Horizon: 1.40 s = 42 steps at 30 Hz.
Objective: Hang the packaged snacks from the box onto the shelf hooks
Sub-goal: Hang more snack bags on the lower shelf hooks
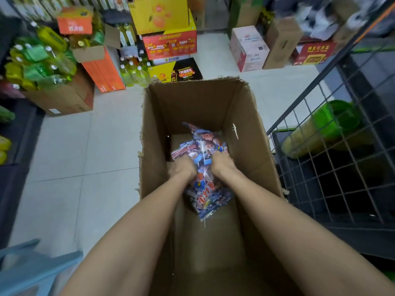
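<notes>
Both forearms reach deep into tall cardboard box (pixel 205 103). Left hand (pixel 183 167) and right hand (pixel 222 163), fingers curled, grip snack packets (pixel 203 150) heaped on box floor; one more packet (pixel 208 196) lies below wrists. Beyond: wire shelf rack (pixel 333 146) at right, stacked drink cartons (pixel 168 43) on tile floor. Risk: slick wrappers bunched together may slip from grasp on lift, or snag torn box rim.

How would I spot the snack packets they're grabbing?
Find the tall open brown cardboard box on the pale tiled floor. At its bottom lie crinkly blue, red and white plastic snack packets, gripped by the left hand and right hand: nothing else lies inside.
</notes>
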Each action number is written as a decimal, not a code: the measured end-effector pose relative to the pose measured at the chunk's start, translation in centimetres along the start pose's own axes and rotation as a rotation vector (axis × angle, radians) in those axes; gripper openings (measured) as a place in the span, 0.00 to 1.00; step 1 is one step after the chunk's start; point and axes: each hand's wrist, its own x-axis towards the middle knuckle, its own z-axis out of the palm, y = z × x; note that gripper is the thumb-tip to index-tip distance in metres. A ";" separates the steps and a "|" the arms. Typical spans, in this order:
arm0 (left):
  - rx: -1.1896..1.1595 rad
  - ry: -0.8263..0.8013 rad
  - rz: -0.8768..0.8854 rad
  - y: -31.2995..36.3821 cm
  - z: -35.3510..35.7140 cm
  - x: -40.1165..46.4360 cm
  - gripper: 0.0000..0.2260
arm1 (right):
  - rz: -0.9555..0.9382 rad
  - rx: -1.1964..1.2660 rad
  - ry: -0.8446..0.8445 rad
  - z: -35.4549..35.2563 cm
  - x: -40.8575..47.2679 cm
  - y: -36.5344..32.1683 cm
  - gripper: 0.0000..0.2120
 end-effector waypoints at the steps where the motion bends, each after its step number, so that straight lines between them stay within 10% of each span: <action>1: -0.003 0.002 0.032 0.6 -0.7 -0.7 0.13 | 0.004 0.016 -0.003 -0.6 -0.7 0.2 0.18; 12: -0.407 0.332 0.643 -0.2 -9.0 -15.2 0.11 | -0.172 0.275 0.410 -3.3 -19.9 1.1 0.13; 21: -0.572 0.432 0.990 -0.8 -12.0 -32.8 0.24 | -0.194 0.044 0.857 -1.8 -38.8 3.4 0.29; 26: -0.414 0.241 1.308 0.0 -9.3 -40.8 0.22 | -0.393 0.763 0.745 -1.4 -47.0 8.1 0.23; 29: -0.253 0.110 1.480 0.4 -6.6 -44.3 0.21 | -0.209 1.280 0.799 -1.3 -50.1 12.7 0.29; 42: 0.011 -0.212 1.722 2.9 9.4 -60.5 0.14 | -0.125 1.652 1.014 7.4 -66.9 31.3 0.03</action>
